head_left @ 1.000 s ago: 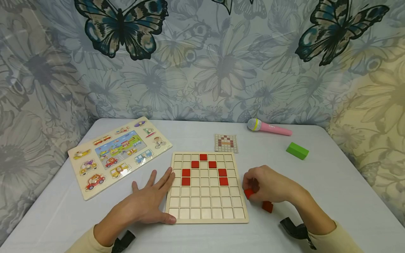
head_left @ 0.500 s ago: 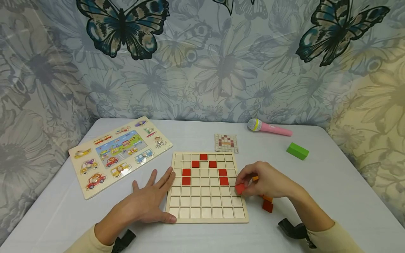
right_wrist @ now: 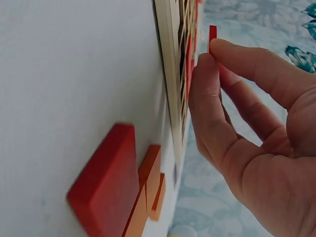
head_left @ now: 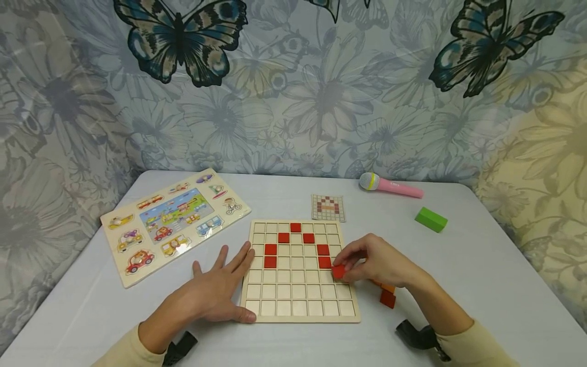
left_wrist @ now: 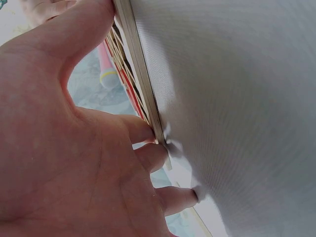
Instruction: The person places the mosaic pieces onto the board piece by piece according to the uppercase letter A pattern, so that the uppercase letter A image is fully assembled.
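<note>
- From my end I see a wooden grid board (head_left: 307, 319) lying flat on the white-covered table (head_left: 481, 275), its compartments set in seven rows of seven.
- Seven red tiles (head_left: 284, 238) sit in it: one in the middle of the far row, two in the second row, and two each in the third and fourth, making an arch.
- The vehicle puzzle board (head_left: 176, 216) lies at an angle beyond the left hand, picture pieces around its central street scene.
- The right hand (head_left: 378, 260) pinches the held red tile (head_left: 338, 272) between thumb and fingers, over the board's right side near the fourth and fifth rows (my right wrist view catches it edge-on, raised clear of the wood).
- The left hand (head_left: 220, 293) has its fingers spread and extended, touching the board's left edge, thumb at the near corner.
- Beside the board, under the right hand, I count a loose red tile (head_left: 388, 299) and several orange tiles (head_left: 388, 288), partly hidden in the head view.
- Against a second ago, the held red tile has travelled from beside the board to above it; the left hand and the seven red tiles have stayed put.
</note>
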A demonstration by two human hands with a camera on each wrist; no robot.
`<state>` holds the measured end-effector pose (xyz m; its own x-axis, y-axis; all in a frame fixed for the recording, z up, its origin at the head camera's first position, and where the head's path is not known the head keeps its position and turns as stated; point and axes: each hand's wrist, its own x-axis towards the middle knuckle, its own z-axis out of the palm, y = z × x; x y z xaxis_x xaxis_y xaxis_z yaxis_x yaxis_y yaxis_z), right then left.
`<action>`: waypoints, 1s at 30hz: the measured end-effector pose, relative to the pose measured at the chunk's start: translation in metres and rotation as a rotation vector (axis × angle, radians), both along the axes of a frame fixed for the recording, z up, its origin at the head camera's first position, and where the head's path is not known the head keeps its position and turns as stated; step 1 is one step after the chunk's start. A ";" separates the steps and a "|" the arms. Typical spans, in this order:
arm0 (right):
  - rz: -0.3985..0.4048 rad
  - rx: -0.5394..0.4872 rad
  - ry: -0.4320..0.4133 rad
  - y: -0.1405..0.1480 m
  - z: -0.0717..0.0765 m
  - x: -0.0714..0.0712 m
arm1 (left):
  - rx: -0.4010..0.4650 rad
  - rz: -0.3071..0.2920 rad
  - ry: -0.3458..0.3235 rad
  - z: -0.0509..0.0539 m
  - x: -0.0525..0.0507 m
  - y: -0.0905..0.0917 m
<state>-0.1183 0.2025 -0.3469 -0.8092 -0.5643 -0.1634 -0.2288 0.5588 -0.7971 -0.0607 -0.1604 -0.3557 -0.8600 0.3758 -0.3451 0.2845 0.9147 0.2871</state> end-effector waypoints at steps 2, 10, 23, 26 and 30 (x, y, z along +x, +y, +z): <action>-0.002 0.000 -0.004 -0.003 0.000 0.000 | 0.002 0.001 -0.003 0.000 0.000 0.000; -0.011 0.050 0.013 -0.015 -0.001 0.002 | 0.016 0.006 -0.009 0.001 0.000 0.001; 0.013 0.079 0.106 -0.028 -0.004 0.006 | 0.013 0.001 -0.003 0.000 0.000 0.000; 0.010 0.096 0.126 -0.030 -0.004 0.006 | 0.011 0.001 -0.003 0.001 0.000 0.000; 0.005 0.108 0.144 -0.032 -0.004 0.007 | 0.007 0.001 -0.004 0.001 0.000 0.000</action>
<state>-0.1116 0.1708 -0.3506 -0.8260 -0.5537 -0.1058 -0.3394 0.6384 -0.6908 -0.0605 -0.1604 -0.3547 -0.8590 0.3775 -0.3459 0.2828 0.9130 0.2942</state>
